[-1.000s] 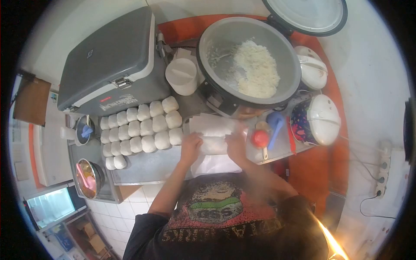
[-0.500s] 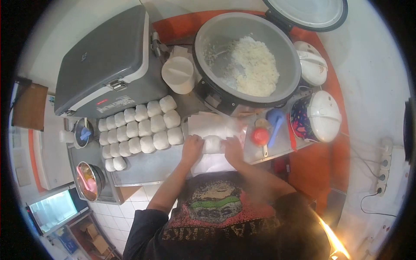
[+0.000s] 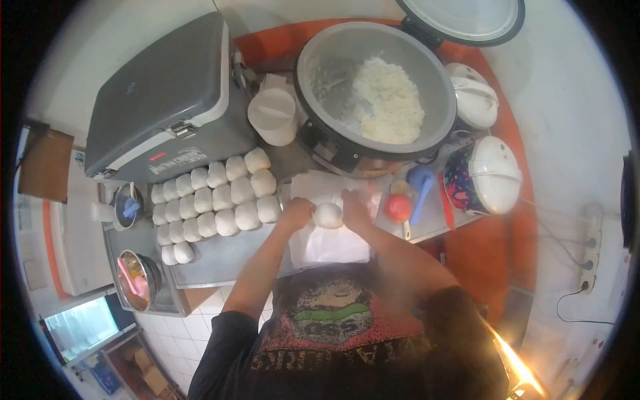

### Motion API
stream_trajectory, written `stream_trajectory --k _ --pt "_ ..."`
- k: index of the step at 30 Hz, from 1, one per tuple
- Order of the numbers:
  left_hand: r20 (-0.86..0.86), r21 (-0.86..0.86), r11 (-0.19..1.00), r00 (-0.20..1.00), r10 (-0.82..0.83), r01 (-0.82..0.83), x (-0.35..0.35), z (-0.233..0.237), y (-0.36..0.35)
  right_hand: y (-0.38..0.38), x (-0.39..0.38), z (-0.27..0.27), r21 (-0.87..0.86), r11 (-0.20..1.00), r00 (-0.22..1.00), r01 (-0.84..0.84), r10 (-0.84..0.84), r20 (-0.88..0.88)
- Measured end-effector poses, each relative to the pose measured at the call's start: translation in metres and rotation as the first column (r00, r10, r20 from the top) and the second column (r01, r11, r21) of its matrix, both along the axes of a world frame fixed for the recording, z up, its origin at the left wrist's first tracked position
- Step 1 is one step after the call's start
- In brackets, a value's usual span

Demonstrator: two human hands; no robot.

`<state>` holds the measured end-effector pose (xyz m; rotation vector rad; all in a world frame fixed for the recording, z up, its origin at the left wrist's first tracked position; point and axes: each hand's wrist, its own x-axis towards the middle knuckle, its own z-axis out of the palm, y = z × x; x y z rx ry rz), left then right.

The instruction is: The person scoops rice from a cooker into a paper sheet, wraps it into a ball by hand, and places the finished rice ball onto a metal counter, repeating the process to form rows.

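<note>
A round white mound point(image 3: 328, 215) sits on sheets of white wrapping paper point(image 3: 330, 250). My left hand point(image 3: 297, 214) is closed at the paper's left side, its fingertips beside the mound. On the other side, my right hand point(image 3: 356, 208) pinches the paper near its right edge. The mound lies between both hands, apart from my fingers. Rows of white wrapped bundles point(image 3: 227, 222) fill the counter to the left of my left hand. A large cooker point(image 3: 313, 123) stands open beyond the paper, with white rice point(image 3: 390, 100) inside.
A grey cooler box point(image 3: 157, 93) and a white container point(image 3: 273, 117) stand behind the bundles. Right of my hands lie a red scoop point(image 3: 398, 208) and a blue ladle point(image 3: 422, 183). A patterned jar point(image 3: 493, 177) stands farther right. Bowls point(image 3: 140, 280) sit at far left.
The paper over the mound has opened out, and the mound now looks rounder. My hands have shifted slightly, the right one upward. The view has moved a little.
</note>
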<state>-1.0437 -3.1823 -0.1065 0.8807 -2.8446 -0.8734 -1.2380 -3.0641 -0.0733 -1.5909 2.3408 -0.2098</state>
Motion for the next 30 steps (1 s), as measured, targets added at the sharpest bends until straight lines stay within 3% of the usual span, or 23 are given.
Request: stream_trajectory --k 1,2,5,8,11,14,16,17,19,20,23,24,27,30 --pt "0.014 -0.047 0.995 0.996 0.09 -0.09 -0.011 0.012 0.004 -0.008 0.001 0.003 -0.018 0.998 0.985 -0.062 0.058 -0.164" --pt "0.023 -0.095 0.98 0.984 0.179 -0.176 -0.02 0.025 0.006 -0.015 0.0 0.007 -0.027 0.997 0.992 -0.078 0.075 -0.102" --pt "0.024 -0.291 0.941 0.982 0.19 -0.175 -0.023 0.047 0.017 -0.023 -0.004 -0.043 0.234 0.969 0.996 -0.076 0.085 -0.029" --pt "-0.074 -0.383 0.918 0.994 0.082 -0.105 -0.005 0.028 0.033 -0.008 0.002 -0.06 0.218 0.976 0.999 0.019 -0.026 0.03" --pt "-0.192 -0.482 0.867 0.981 0.033 -0.123 0.003 0.019 0.051 -0.013 0.039 -0.011 0.184 0.916 0.89 0.356 -0.392 0.231" --pt "-0.154 -0.489 0.866 0.988 0.028 -0.101 0.007 0.04 0.057 -0.018 0.085 0.022 0.074 0.853 0.837 0.517 -0.522 0.165" --pt "-0.236 -0.4 0.907 0.971 0.041 -0.135 0.013 0.036 0.056 -0.021 0.093 0.015 0.093 0.828 0.803 0.553 -0.559 0.206" --pt "-0.277 -0.354 0.923 0.96 0.05 -0.15 0.017 0.033 0.055 -0.018 0.096 0.002 -0.038 0.843 0.815 0.537 -0.507 0.28" --pt "-0.15 -0.162 0.979 0.983 0.102 -0.127 0.022 0.029 0.054 -0.003 0.101 -0.009 -0.293 0.815 0.838 0.5 -0.372 0.398" --pt "-0.087 -0.061 0.99 0.989 0.12 -0.125 0.025 0.027 0.054 0.003 0.099 -0.01 -0.327 0.807 0.832 0.492 -0.325 0.45" --pt "-0.359 0.295 0.923 0.867 0.345 -0.245 0.033 0.025 0.062 0.004 0.091 0.011 -0.362 0.806 0.794 0.469 -0.204 0.573" --pt "-0.332 0.654 0.743 0.828 0.452 -0.143 0.037 0.035 0.059 0.003 0.092 0.027 -0.326 0.825 0.774 0.461 -0.195 0.602" --pt "-0.198 0.897 0.396 0.623 0.757 -0.196 0.041 0.066 0.077 -0.004 0.095 0.033 -0.201 0.865 0.602 0.46 -0.138 0.786" --pt "-0.078 0.965 0.205 0.568 0.819 -0.163 0.051 0.082 0.077 -0.017 0.101 0.061 -0.061 0.883 0.441 0.465 -0.172 0.881"
